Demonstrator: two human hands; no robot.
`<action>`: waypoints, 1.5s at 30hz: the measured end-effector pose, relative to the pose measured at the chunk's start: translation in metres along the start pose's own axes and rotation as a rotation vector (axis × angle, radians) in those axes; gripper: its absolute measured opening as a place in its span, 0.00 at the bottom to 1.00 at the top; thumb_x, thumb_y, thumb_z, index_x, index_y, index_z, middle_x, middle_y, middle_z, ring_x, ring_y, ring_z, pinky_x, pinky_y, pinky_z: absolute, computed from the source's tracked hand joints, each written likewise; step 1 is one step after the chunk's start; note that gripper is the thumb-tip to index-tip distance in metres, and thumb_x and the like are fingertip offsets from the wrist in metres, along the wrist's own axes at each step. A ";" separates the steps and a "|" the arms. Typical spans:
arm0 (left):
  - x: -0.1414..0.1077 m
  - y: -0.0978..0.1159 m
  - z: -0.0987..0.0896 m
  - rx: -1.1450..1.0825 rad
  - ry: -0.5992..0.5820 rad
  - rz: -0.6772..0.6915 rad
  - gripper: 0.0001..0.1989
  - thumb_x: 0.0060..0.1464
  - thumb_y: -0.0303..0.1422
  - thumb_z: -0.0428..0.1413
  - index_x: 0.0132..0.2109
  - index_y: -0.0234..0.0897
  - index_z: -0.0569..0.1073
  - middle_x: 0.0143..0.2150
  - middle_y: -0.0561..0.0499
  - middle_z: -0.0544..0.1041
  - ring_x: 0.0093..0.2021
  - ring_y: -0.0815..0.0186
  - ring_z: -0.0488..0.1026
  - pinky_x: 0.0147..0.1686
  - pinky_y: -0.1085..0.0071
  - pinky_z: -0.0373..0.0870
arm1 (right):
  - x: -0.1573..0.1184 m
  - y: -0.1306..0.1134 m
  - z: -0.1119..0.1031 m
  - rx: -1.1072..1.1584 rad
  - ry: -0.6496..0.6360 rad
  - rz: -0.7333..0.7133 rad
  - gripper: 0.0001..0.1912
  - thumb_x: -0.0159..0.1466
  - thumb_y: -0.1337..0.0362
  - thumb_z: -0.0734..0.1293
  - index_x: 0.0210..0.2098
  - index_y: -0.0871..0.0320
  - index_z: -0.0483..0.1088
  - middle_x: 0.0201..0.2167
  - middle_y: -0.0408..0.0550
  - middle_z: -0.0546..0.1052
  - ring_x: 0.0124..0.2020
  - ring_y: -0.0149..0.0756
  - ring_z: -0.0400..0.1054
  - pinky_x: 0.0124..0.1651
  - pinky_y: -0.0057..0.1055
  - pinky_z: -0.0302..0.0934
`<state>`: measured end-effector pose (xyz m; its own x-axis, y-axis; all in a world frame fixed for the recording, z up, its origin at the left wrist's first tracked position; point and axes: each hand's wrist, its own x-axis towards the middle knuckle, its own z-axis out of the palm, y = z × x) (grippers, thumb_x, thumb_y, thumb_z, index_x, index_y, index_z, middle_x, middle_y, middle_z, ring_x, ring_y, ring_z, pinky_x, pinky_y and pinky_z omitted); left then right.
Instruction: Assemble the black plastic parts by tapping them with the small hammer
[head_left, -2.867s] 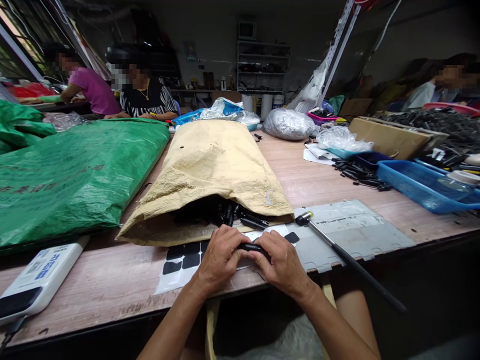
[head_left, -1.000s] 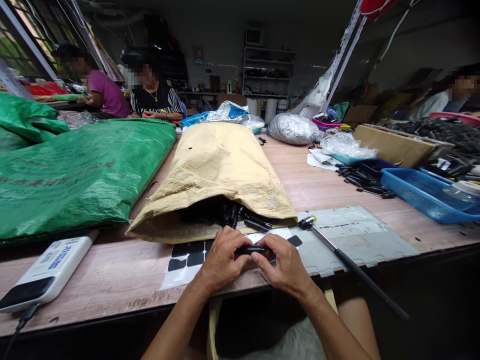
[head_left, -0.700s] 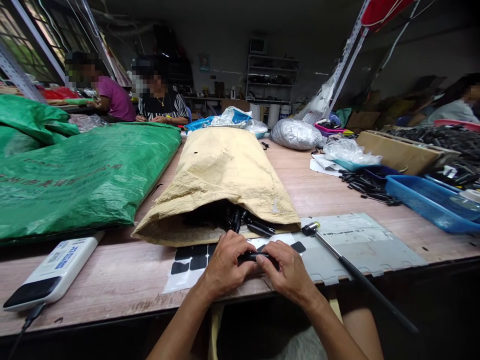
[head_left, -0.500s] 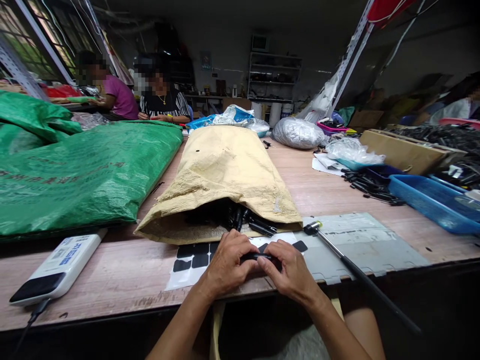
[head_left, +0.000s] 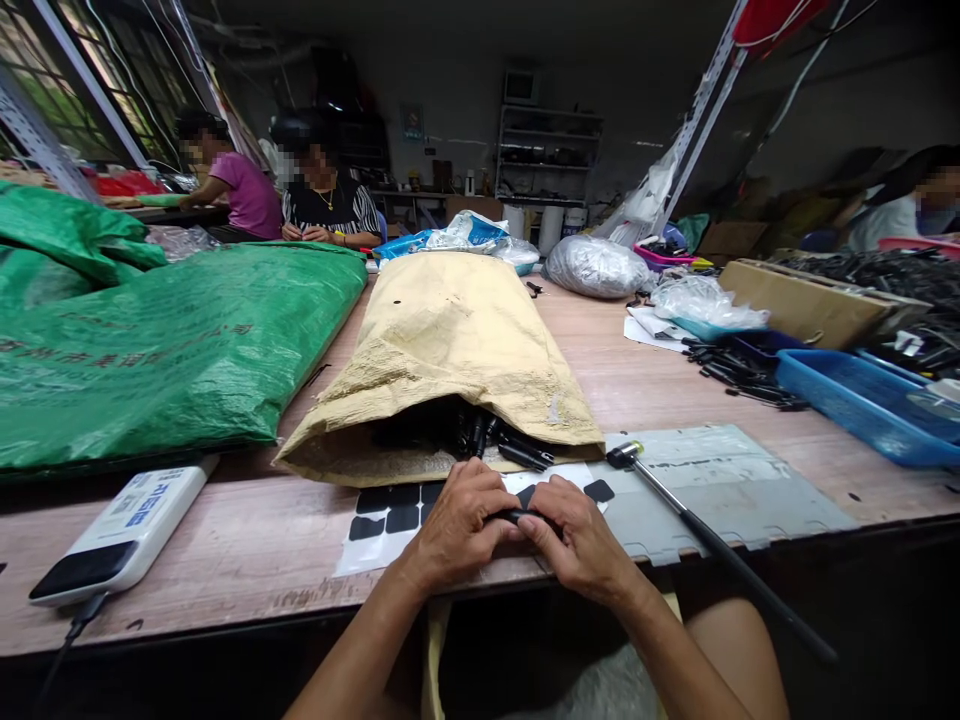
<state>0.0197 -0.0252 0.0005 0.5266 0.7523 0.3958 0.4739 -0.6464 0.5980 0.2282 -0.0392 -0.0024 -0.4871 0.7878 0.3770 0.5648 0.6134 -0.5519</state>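
A slim black plastic part lies between my two hands at the table's front edge; its exact kind I cannot make out. My left hand is closed around its left end. The fingers and thumb of my right hand grip the right end. Beneath and beside the hands is a white sheet with black rounded stickers. Just behind them, a tan woven sack lies with its mouth toward me, and black plastic pieces show inside the opening.
A hammer with a long black handle rests on a grey sheet and sticks out past the edge. At left are a green sack and a white power bank. Blue trays stand right. Co-workers sit beyond.
My hands stay at nearly the same spot with the black part still gripped. The view has shifted slightly. In the background, co-workers have changed posture a little.
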 end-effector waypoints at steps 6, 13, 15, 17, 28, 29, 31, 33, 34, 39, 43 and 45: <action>0.003 0.000 0.001 -0.036 0.065 -0.072 0.05 0.54 0.33 0.66 0.38 0.40 0.80 0.34 0.51 0.78 0.42 0.59 0.68 0.47 0.60 0.60 | 0.001 -0.003 -0.003 0.090 0.093 0.078 0.13 0.66 0.56 0.67 0.29 0.55 0.66 0.25 0.42 0.67 0.31 0.34 0.60 0.36 0.34 0.53; 0.001 0.000 0.001 -0.016 0.075 -0.064 0.03 0.54 0.30 0.66 0.36 0.40 0.79 0.33 0.52 0.78 0.41 0.60 0.67 0.46 0.61 0.60 | 0.002 -0.005 -0.004 0.044 0.078 0.083 0.13 0.63 0.54 0.70 0.30 0.55 0.66 0.27 0.42 0.68 0.32 0.34 0.59 0.36 0.33 0.53; 0.001 0.000 0.000 -0.011 0.074 -0.066 0.03 0.54 0.32 0.66 0.36 0.40 0.80 0.33 0.52 0.78 0.41 0.60 0.67 0.46 0.61 0.61 | 0.002 -0.004 -0.003 0.038 0.079 0.073 0.13 0.63 0.54 0.70 0.31 0.55 0.66 0.27 0.42 0.68 0.32 0.35 0.59 0.36 0.33 0.53; 0.000 0.001 -0.001 -0.009 0.069 -0.068 0.03 0.54 0.33 0.65 0.36 0.40 0.80 0.33 0.52 0.78 0.40 0.60 0.68 0.46 0.61 0.61 | 0.002 -0.003 -0.003 0.030 0.079 0.067 0.13 0.64 0.54 0.69 0.31 0.55 0.67 0.27 0.42 0.68 0.32 0.35 0.60 0.36 0.33 0.53; -0.002 0.000 0.001 0.040 0.041 -0.054 0.04 0.54 0.33 0.65 0.37 0.40 0.80 0.33 0.51 0.77 0.40 0.60 0.67 0.45 0.61 0.59 | 0.000 -0.004 -0.001 0.021 0.055 0.081 0.12 0.65 0.54 0.68 0.34 0.56 0.70 0.29 0.45 0.71 0.34 0.37 0.61 0.39 0.35 0.54; -0.002 0.001 0.001 0.043 0.040 -0.053 0.04 0.54 0.33 0.65 0.37 0.40 0.80 0.33 0.51 0.77 0.40 0.60 0.67 0.45 0.61 0.59 | 0.000 -0.003 0.000 0.021 0.052 0.085 0.11 0.66 0.54 0.68 0.34 0.56 0.70 0.29 0.45 0.71 0.34 0.37 0.61 0.39 0.35 0.54; -0.002 0.001 0.001 0.053 0.040 -0.050 0.04 0.54 0.32 0.65 0.37 0.40 0.80 0.33 0.51 0.77 0.41 0.60 0.67 0.45 0.61 0.59 | 0.000 -0.003 0.001 0.014 0.048 0.091 0.11 0.66 0.55 0.68 0.34 0.56 0.70 0.30 0.45 0.72 0.34 0.37 0.62 0.40 0.36 0.54; -0.002 0.002 0.001 0.068 0.035 -0.049 0.03 0.53 0.31 0.65 0.37 0.40 0.80 0.32 0.51 0.77 0.40 0.60 0.67 0.45 0.61 0.60 | 0.000 -0.003 0.001 0.004 0.046 0.097 0.11 0.66 0.55 0.68 0.33 0.56 0.70 0.30 0.44 0.72 0.34 0.37 0.62 0.41 0.36 0.54; -0.002 0.002 0.001 0.075 0.030 -0.049 0.03 0.53 0.31 0.64 0.37 0.40 0.80 0.32 0.51 0.77 0.40 0.60 0.67 0.45 0.61 0.60 | 0.000 -0.003 0.002 -0.001 0.044 0.100 0.11 0.66 0.56 0.68 0.33 0.56 0.69 0.29 0.44 0.72 0.34 0.37 0.62 0.41 0.36 0.53; -0.002 0.002 0.002 0.093 0.005 -0.044 0.03 0.54 0.32 0.64 0.38 0.39 0.80 0.32 0.51 0.78 0.41 0.59 0.67 0.45 0.60 0.59 | 0.000 -0.003 0.002 -0.008 0.035 0.104 0.11 0.66 0.56 0.68 0.32 0.56 0.69 0.29 0.44 0.71 0.34 0.36 0.62 0.40 0.35 0.53; -0.003 0.001 0.003 0.093 0.004 -0.051 0.05 0.52 0.30 0.64 0.38 0.39 0.80 0.33 0.52 0.78 0.41 0.60 0.67 0.45 0.61 0.59 | 0.000 -0.002 0.003 -0.007 0.038 0.101 0.11 0.65 0.56 0.69 0.32 0.56 0.70 0.29 0.44 0.71 0.34 0.36 0.62 0.41 0.35 0.53; -0.003 0.001 0.003 0.089 0.009 -0.053 0.06 0.50 0.29 0.65 0.38 0.39 0.80 0.33 0.52 0.78 0.41 0.60 0.67 0.45 0.62 0.58 | -0.001 -0.002 0.003 -0.009 0.036 0.103 0.10 0.65 0.56 0.69 0.33 0.56 0.70 0.30 0.44 0.72 0.35 0.36 0.63 0.42 0.36 0.54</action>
<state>0.0211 -0.0286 -0.0024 0.4935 0.7864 0.3716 0.5615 -0.6143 0.5543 0.2254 -0.0408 -0.0041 -0.4020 0.8480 0.3454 0.6164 0.5295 -0.5828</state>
